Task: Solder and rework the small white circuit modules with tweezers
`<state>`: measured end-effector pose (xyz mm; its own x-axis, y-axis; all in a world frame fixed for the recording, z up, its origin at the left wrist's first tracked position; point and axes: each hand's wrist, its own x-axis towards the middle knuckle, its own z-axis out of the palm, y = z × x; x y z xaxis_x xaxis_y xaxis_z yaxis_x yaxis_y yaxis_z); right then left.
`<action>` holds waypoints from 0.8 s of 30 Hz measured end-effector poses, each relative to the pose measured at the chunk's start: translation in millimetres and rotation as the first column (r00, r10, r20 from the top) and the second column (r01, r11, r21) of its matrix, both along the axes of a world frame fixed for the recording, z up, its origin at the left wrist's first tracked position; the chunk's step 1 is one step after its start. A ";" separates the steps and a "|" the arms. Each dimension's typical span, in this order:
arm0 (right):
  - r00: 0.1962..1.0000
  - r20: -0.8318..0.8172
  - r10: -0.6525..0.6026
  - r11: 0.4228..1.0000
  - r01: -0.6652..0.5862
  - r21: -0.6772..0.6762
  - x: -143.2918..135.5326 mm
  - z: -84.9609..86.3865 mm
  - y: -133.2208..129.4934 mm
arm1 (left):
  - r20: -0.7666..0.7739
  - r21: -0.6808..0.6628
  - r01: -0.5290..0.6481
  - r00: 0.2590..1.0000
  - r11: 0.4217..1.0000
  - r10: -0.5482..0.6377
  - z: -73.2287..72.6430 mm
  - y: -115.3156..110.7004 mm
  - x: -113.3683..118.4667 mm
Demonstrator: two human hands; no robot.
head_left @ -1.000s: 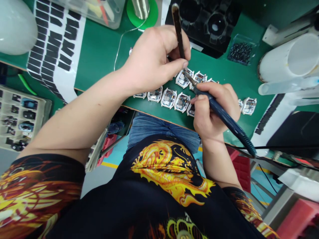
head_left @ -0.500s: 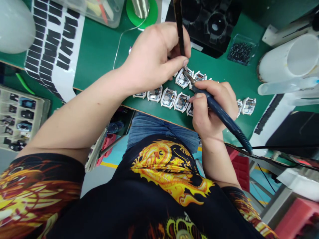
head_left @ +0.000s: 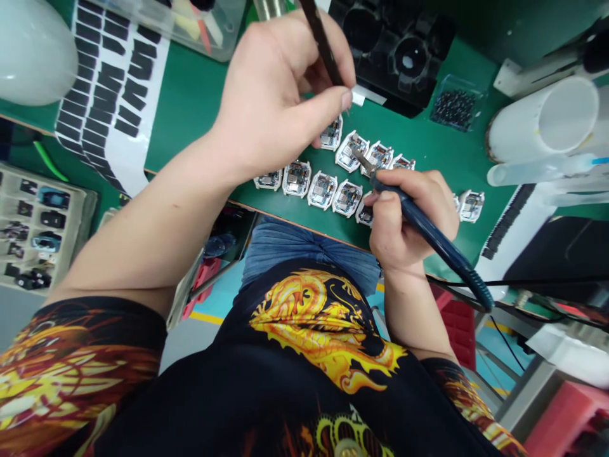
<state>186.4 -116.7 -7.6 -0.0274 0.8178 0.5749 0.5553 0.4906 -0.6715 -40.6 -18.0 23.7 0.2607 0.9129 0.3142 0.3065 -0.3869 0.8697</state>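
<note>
My right hand (head_left: 404,219) is closed around the dark blue handle of a soldering iron (head_left: 431,238). Its metal tip rests at or just over the circuit board of an open white watch case (head_left: 352,152). Dark tweezers (head_left: 323,47) are pinched in my left hand (head_left: 278,95), their points just above that same case. Whether anything is between the points is too small to tell. More open watch cases with boards inside stand in two rows, such as one case (head_left: 322,190) in the near row. My hands hide some of them.
A black moulded tray (head_left: 380,60) lies at the back, beside a small clear box of dark parts (head_left: 454,108). White cup (head_left: 533,124) and clear bottle (head_left: 533,171) stand right. Left lie a sheet of black stickers (head_left: 109,82) and a plastic bin (head_left: 228,38). The iron's cord trails right.
My left hand and the tweezers have drawn up and to the left, away from the iron's tip, uncovering more watch cases. The right hand with the iron has hardly moved.
</note>
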 end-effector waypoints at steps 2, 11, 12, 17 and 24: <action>1.000 0.011 -0.005 0.999 0.005 0.036 -1.0 1.4 1.0 | -0.060 -0.006 -0.007 0.998 1.000 0.007 0.6 0.5 -5.8; 0.999 0.039 -0.027 0.998 0.024 0.059 -1.1 9.4 -2.5 | -0.031 -0.080 0.053 0.998 0.995 -0.056 -5.0 -3.6 -8.7; 0.999 0.032 -0.020 0.998 0.018 0.061 -0.1 9.4 -2.7 | -0.015 -0.085 0.052 0.998 0.995 -0.054 -4.1 -5.0 -8.7; 1.000 0.018 0.025 1.000 -0.025 0.003 4.6 13.4 -2.4 | -0.003 -0.046 -0.027 1.000 0.999 0.027 0.5 -11.7 -17.2; 0.998 -0.023 0.057 0.998 -0.057 -0.001 -16.5 30.0 -0.4 | -0.006 0.014 -0.050 0.999 0.999 0.050 -14.8 -14.0 -31.3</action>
